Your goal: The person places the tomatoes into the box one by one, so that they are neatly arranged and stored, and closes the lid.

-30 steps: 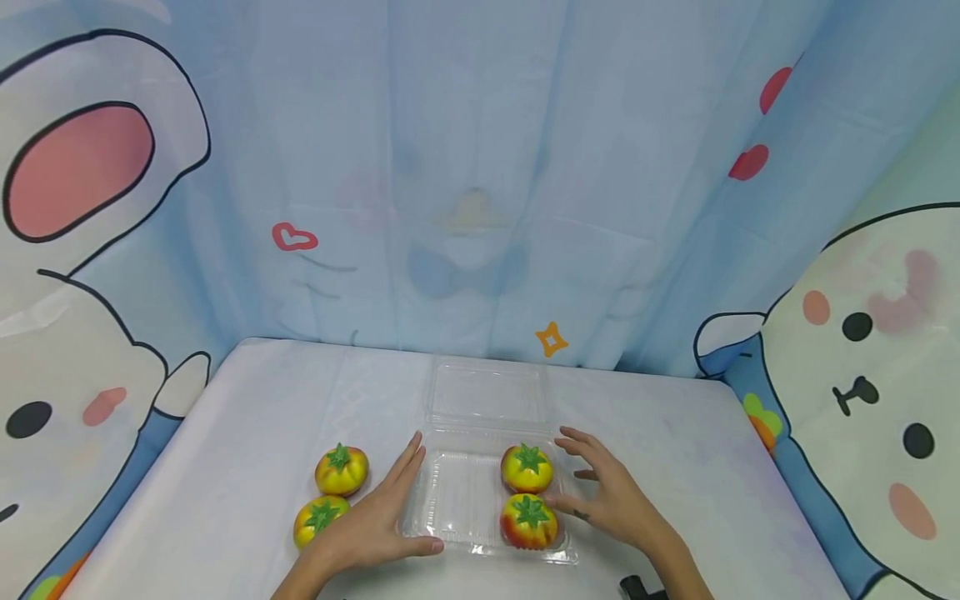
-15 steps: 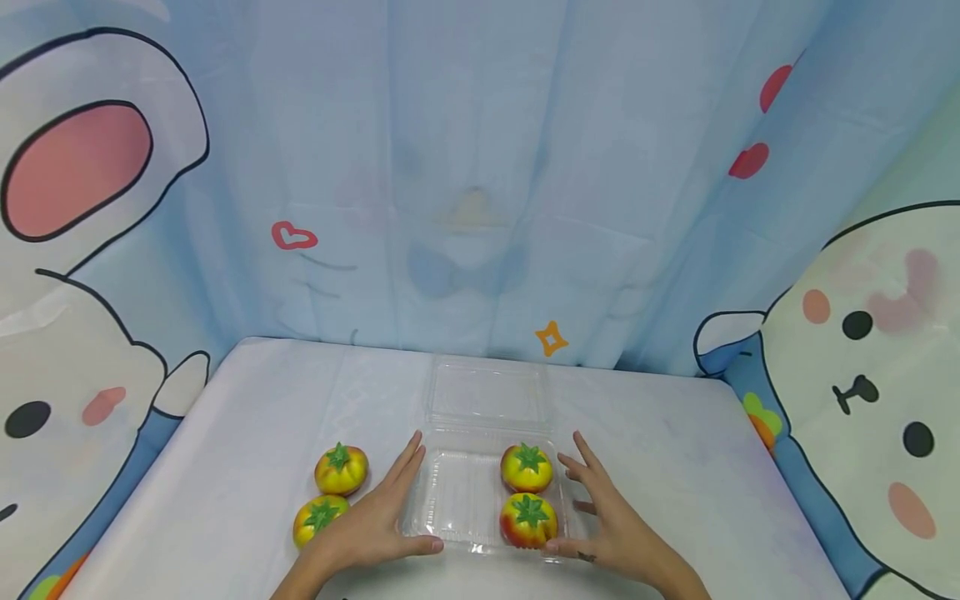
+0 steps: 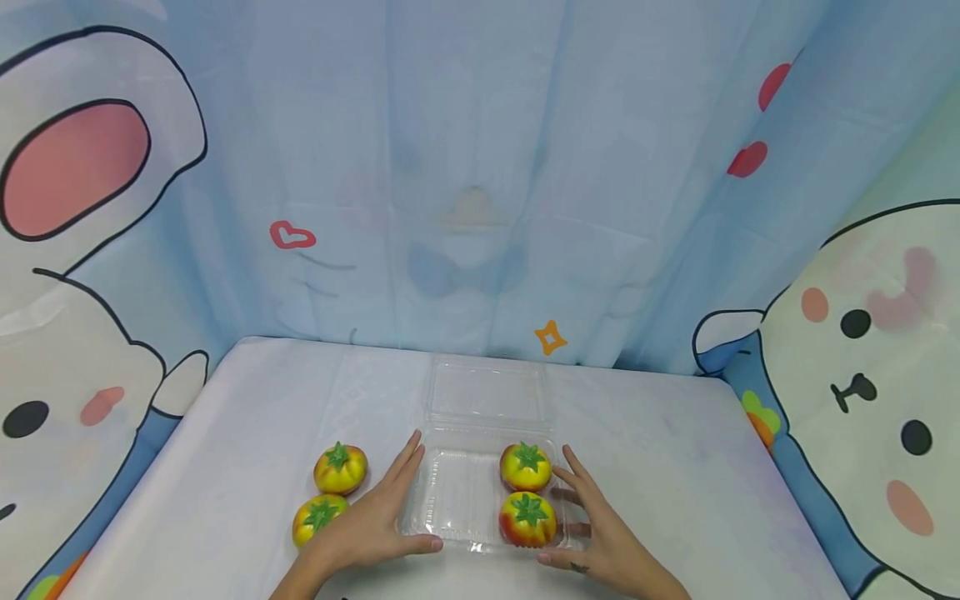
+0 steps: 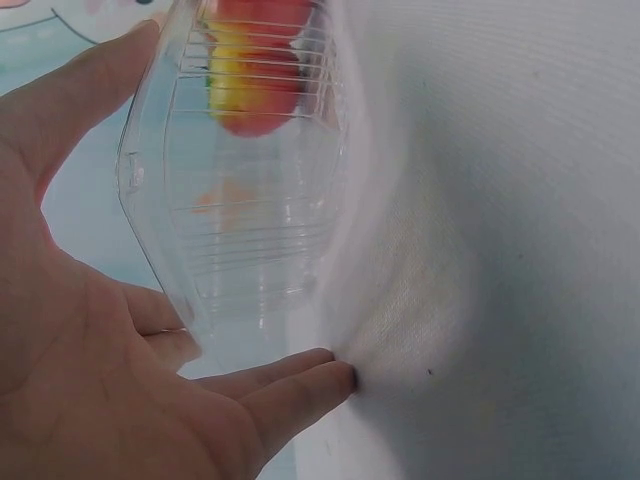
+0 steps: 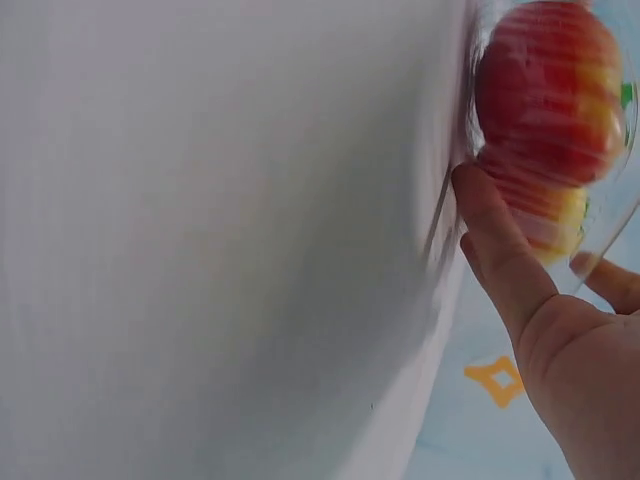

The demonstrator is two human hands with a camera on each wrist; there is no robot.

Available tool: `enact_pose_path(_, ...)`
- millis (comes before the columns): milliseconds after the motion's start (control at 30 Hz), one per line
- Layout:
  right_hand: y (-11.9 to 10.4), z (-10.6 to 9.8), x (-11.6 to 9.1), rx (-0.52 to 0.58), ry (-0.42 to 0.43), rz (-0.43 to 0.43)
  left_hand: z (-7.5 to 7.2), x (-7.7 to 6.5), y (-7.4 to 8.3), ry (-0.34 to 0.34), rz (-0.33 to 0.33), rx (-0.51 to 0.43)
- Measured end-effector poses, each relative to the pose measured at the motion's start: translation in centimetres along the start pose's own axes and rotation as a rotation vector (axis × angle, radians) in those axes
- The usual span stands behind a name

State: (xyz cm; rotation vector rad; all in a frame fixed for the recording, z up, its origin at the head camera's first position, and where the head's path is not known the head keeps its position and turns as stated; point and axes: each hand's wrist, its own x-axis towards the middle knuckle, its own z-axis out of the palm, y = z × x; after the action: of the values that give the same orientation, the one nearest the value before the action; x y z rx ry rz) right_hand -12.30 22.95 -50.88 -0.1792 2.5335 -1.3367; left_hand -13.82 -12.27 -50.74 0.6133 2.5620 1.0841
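A clear plastic clamshell box [image 3: 459, 492] lies on the table with its lid [image 3: 489, 393] folded back, away from me. Two yellow-red, tomato-like fruits with green leafy tops, a rear one [image 3: 526, 467] and a front one [image 3: 528, 519], sit in its right half. Along the left side of the box my left hand [image 3: 375, 521] is spread, thumb at the front corner and fingertips at the wall. My right hand [image 3: 611, 537] lies along the right side, its fingers fairly straight against the wall. In the right wrist view a fingertip [image 5: 472, 185] is low at the box's base.
Two more such fruits, a rear one [image 3: 341, 468] and a front one [image 3: 318, 518] partly covered by my left arm, stand left of the box. The white table [image 3: 675, 467] ends at a blue cartoon curtain [image 3: 480, 167] behind.
My right hand has moved nearer along the box's right side, its thumb sliding from beside the front fruit to the front right corner. My left hand has stayed put.
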Motion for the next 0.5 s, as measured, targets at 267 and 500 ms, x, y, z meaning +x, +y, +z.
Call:
enact_pose_path(267,-0.15,0.48,-0.08,0.050,0.026,0.040,-0.01,-0.22,0.08,0.008,0.012,-0.010)
enact_pose_path(500,-0.32,0.45,-0.05,0.044,0.045,0.046,-0.03,-0.26,0.04,0.007,0.021,-0.015)
